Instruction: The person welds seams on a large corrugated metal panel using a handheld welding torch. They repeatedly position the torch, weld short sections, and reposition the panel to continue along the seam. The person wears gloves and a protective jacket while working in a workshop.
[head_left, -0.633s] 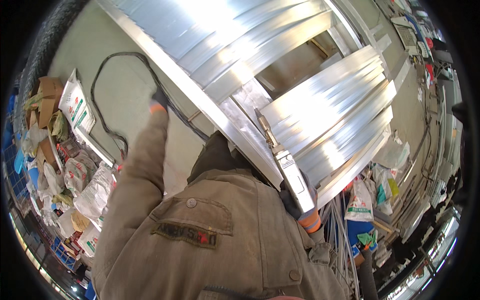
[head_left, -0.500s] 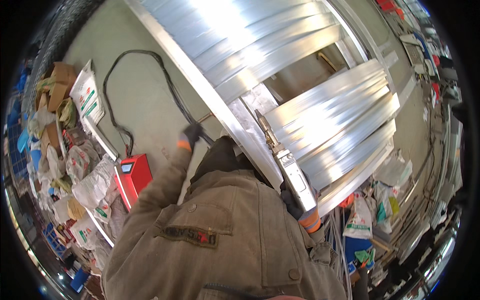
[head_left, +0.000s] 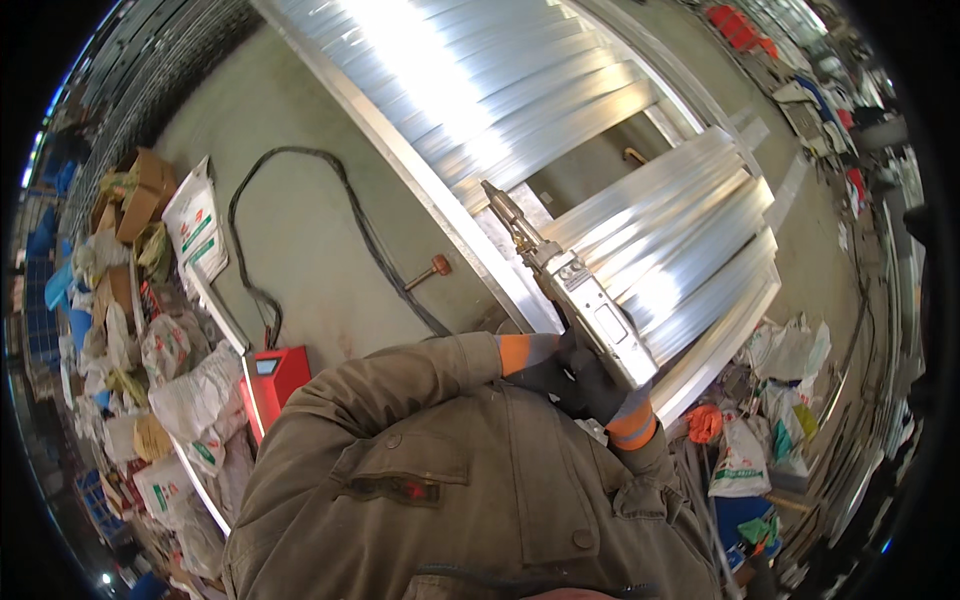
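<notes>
My right hand (head_left: 598, 388), in a dark glove with an orange cuff, grips a silver handheld welding gun (head_left: 605, 325) from beneath. The gun's narrow nozzle tilts up and left over the edge of a metal frame (head_left: 400, 150) laid with shiny ribbed strips (head_left: 660, 235). Close against the right hand, under the gun's rear half, is my left hand (head_left: 540, 372), gloved too. Its fingers are largely hidden by the gun and the other glove, so I cannot make out what they hold.
A black cable (head_left: 350, 190) loops over the floor at left, beside a brown-headed mallet (head_left: 438, 266). A red machine (head_left: 280, 380) stands near my left elbow. Plastic sacks (head_left: 190, 370) and a cardboard box (head_left: 150, 195) pile up further left. More bags (head_left: 740, 455) lie at right.
My left hand has swung from the cable at left across to the right hand at the gun. The gun has shifted slightly against the strips. The mallet now shows in full.
</notes>
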